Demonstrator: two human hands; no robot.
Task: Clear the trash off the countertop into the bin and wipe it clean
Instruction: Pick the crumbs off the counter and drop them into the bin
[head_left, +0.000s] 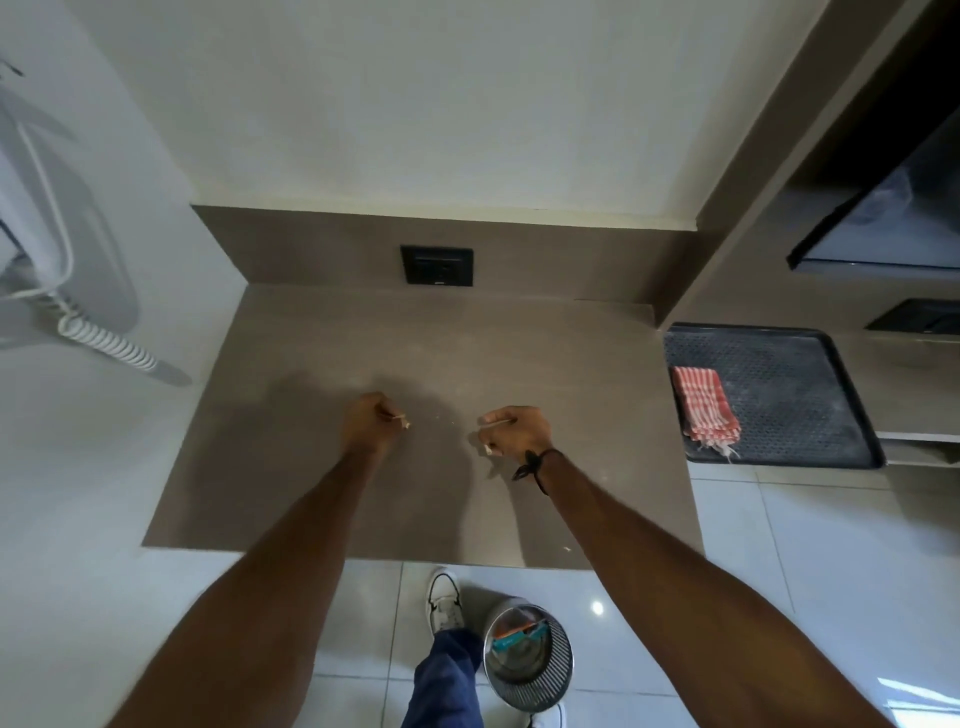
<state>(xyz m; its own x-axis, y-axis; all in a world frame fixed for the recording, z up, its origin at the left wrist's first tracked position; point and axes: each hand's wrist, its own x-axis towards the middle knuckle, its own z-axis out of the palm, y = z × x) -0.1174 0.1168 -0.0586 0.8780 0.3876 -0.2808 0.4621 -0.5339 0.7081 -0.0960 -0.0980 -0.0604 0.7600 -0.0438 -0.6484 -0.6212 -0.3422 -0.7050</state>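
Both hands hover over the middle of the brown countertop (322, 343). My left hand (367, 422) is closed around small pale scraps of trash (402, 421) that stick out at its fingertips. My right hand (517, 428) is closed too, with pale scraps (488, 450) poking from its fingers. A few tiny crumbs (451, 417) lie on the counter between the hands, and one small scrap (567, 547) lies near the front edge. The round metal bin (530, 660) stands on the floor below the counter's front edge, with coloured trash inside. A red-and-white striped cloth (704, 408) lies folded on a dark tray.
The dark perforated tray (789, 384) sits on a lower shelf to the right. A black wall socket (436, 265) is set in the backsplash. A white appliance with a coiled cord (104, 345) hangs at the left. My shoe (442, 600) and trouser leg stand beside the bin.
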